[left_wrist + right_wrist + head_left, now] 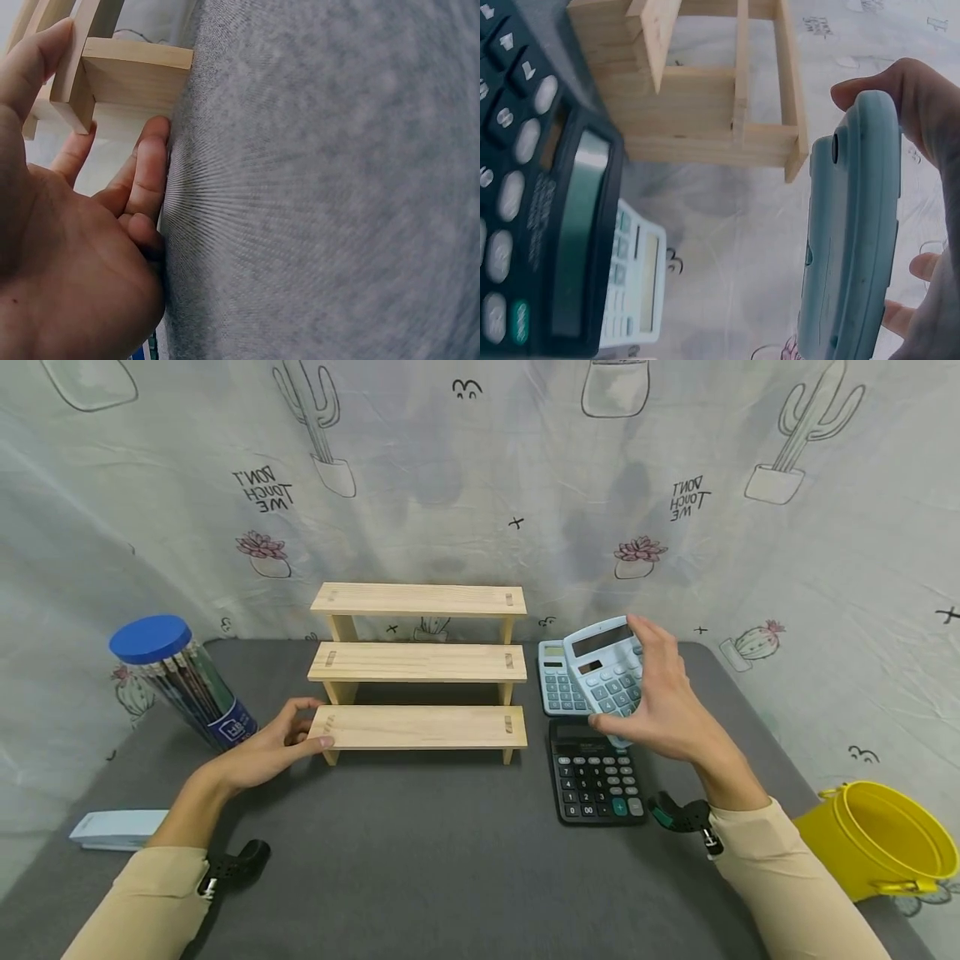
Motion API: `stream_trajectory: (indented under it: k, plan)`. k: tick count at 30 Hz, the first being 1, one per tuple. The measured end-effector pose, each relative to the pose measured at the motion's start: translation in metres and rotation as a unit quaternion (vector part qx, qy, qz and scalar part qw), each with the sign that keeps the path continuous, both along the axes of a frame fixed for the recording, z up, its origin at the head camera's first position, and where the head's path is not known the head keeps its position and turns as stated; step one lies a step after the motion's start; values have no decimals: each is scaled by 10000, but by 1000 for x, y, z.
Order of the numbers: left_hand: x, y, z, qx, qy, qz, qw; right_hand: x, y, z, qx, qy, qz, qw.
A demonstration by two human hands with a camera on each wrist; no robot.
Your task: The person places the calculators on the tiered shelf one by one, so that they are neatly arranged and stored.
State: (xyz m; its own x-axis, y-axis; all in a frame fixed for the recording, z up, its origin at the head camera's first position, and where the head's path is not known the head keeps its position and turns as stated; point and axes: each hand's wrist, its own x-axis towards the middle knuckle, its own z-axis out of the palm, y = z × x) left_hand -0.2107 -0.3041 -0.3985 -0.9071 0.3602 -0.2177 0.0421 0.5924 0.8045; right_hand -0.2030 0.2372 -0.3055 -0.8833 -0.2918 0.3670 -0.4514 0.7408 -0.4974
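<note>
A three-tier wooden stand [416, 727] stands upright on the grey table. My left hand [262, 747] grips the left end of its lowest step, thumb at the front and index finger at the end, while the other fingers curl below in the left wrist view. My right hand [671, 706] holds a light blue calculator [607, 681] by its sides, tilted up with keys and display facing me. In the right wrist view this held calculator [855, 225] appears edge-on. Below it lies a black calculator [597, 785]; behind that is another light blue calculator [557, 685], partly covered.
At the left leans a clear jar of pencils [191, 685] with a blue lid [150, 639]. A pale blue box-like object [116, 828] lies near my left forearm. A yellow bucket [847, 843] is at the right edge. Behind the table hangs a cactus-print cloth [480, 468].
</note>
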Motion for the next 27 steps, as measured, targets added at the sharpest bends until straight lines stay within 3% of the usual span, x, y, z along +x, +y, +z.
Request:
stream_trajectory:
  k: [9, 15, 27]
  plan:
    - [1, 0, -6, 72, 28, -19, 10000, -8, -16, 4, 240, 142, 2, 9996]
    - [2, 1, -10, 171, 50, -30, 9998, -13, -20, 11, 136, 146, 78, 9998]
    - [2, -1, -4, 75, 132, -28, 9999, -28, -53, 30, 208, 247, 226, 9992]
